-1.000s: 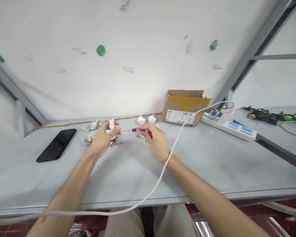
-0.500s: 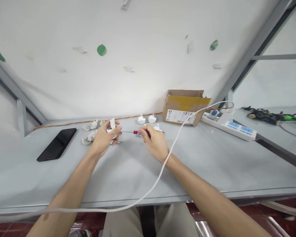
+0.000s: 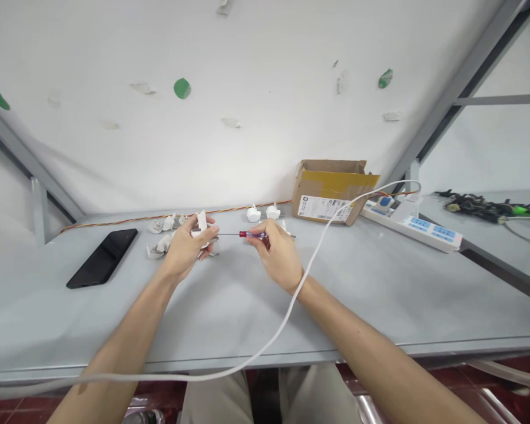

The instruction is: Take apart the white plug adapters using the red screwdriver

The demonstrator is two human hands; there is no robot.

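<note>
1. While my left hand (image 3: 183,250) gripped a white plug piece (image 3: 200,227) just above the grey table (image 3: 229,306), fingers curled shut around it, my right hand (image 3: 276,253) pinched the red-tipped handle of a small screwdriver (image 3: 247,234) between thumb and fingertips.
2. The thin shaft ran leftward from my right fingers to the plug piece, both held at the far middle of the table, just right of a scatter of loose white plug parts (image 3: 161,232).
3. To do it well, I judged I had to keep the shaft level and in line with the screw, hold the plug piece steady, and turn with the fingertips only, lightly, so the tip would not slip out.
4. The white cable (image 3: 309,265) draped over my right wrist looked liable to tug, so I judged some slack was wanted there.
5. The screw itself was hidden behind my left fingers, and I could not tell whether the tip was seated.
6. The phone (image 3: 102,257) lay well apart on the left; the cardboard box (image 3: 331,191) and power strip (image 3: 417,227) sat far right.
</note>
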